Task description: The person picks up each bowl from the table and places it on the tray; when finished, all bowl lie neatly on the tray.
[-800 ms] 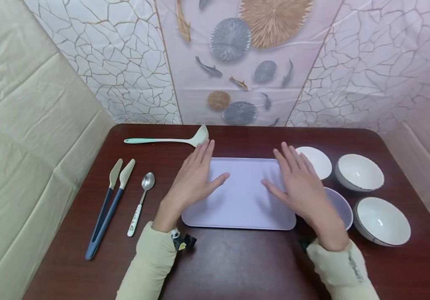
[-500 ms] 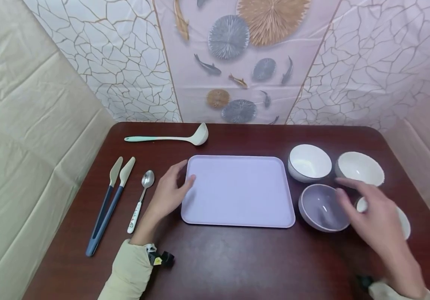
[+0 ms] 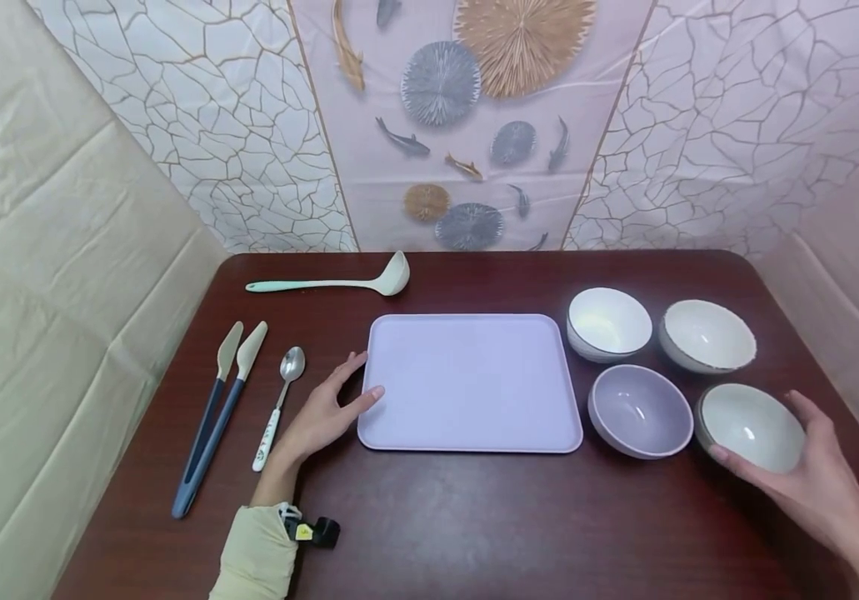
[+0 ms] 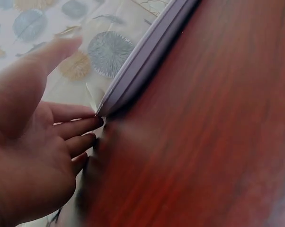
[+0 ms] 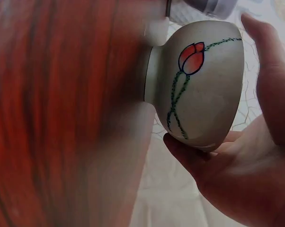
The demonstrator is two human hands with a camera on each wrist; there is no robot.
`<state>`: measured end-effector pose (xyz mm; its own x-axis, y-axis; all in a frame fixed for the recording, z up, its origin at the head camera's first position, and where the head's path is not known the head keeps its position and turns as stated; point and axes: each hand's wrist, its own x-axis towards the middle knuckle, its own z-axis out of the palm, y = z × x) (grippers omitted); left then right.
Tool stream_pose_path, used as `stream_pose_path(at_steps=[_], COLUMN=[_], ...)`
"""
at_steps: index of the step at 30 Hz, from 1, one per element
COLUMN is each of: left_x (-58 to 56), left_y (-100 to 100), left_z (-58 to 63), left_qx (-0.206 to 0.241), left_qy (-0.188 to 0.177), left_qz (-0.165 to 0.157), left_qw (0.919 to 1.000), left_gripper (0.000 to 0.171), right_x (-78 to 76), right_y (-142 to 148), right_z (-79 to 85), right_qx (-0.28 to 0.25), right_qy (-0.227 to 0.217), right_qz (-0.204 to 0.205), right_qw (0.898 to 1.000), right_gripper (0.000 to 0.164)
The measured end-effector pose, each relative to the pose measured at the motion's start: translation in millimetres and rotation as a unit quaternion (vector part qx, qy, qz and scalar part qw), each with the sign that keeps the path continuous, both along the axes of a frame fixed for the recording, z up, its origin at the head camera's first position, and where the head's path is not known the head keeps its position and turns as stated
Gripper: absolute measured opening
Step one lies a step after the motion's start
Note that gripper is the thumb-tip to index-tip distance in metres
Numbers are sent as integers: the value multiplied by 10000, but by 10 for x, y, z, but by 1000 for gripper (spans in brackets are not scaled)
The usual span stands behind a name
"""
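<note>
Three sides of hanging cloth (image 3: 459,142) rise round the scene, the back one printed with fish and round gold and grey shapes. Within them spreads a dark red-brown worktop (image 3: 511,533) with rounded far corners. A lilac rectangular tray (image 3: 466,383) lies near the middle of it, long edges running left to right.

The left hand (image 3: 327,417) is at the tray's left edge, its grip loose: fingertips touch the rim from outside, and the thumb, held apart from them, reaches over the edge. The right hand (image 3: 815,479) has its grip curved round the grey-white bowl (image 3: 750,425), thumb along the near side and fingers at the right; that bowl stands upright at the near right of a cluster of four. Just left of it is a lilac bowl (image 3: 641,412), beside the tray; behind these two stand a smooth white bowl (image 3: 609,323) and, farther right, an off-white bowl (image 3: 708,336).

On the left, blue-handled tongs (image 3: 215,437) lie slanting with their pale tips apart. A ladle (image 3: 327,284) with a mint handle lies behind the tray. Between tongs and left hand is a metal spoon (image 3: 273,421) with a white handle. Smallest is a red tulip (image 5: 191,59) painted on the gripped bowl's outer wall.
</note>
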<state>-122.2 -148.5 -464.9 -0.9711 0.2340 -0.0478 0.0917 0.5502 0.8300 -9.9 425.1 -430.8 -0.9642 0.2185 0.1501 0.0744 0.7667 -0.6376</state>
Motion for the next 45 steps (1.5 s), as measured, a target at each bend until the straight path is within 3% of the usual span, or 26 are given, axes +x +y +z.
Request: stream_pose_path(at_steps=[5, 11, 15, 19, 22, 26, 30, 35, 38, 41, 45], left_x=[15, 14, 11, -3, -25, -25, 9, 2, -1, 1, -1], left_y=[-33, -61, -102, -184, -229, -247, -210, -197, -201, -218, -257], left_z=[-42, -68, -15, 32, 61, 36, -58, -82, -79, -71, -68], left_qx=[-54, -173, -437, -664, -753, -831, -825, -853, -845, -892, -1006], left_qy=[-26, 43, -32, -17, 136, 307, 415, 615, 624, 618, 694], left_qz=[-189, -280, -605, -1048, -1235, -1325, -1409, -1530, -1555, -1595, -1626], left_qw=[9998, 9994, 9972, 9923, 9894, 9872, 9857, 9826, 9822, 9812, 9791], left_gripper=[90, 94, 103, 113, 121, 129, 135, 138, 137, 136, 134], right_x=[-7, 2, 128, 305, 303, -11, -547, -1188, -1469, -1652, -1761], right_y=[24, 13, 1, -263, -687, -1414, -2162, -2968, -3288, -3474, -3594], right_z=[-27, 5, 56, 301, 579, 750, 614, 405, 272, 135, 22], right_qx=[5, 336, -169, -911, -893, -767, -1065, -1314, -1233, -1114, -1002], right_qy=[-53, -394, 148, 1026, 1009, 481, 239, 134, 41, 1, -19], right_qz=[181, -206, -259, 219, 821, 1715, 2326, 2351, 2242, 2187, 2155], right_qw=[9998, 9984, 9994, 9903, 9875, 9810, 9664, 9630, 9667, 9694, 9714], right_gripper=[121, 120, 109, 111, 121, 122, 115, 114, 115, 116, 116])
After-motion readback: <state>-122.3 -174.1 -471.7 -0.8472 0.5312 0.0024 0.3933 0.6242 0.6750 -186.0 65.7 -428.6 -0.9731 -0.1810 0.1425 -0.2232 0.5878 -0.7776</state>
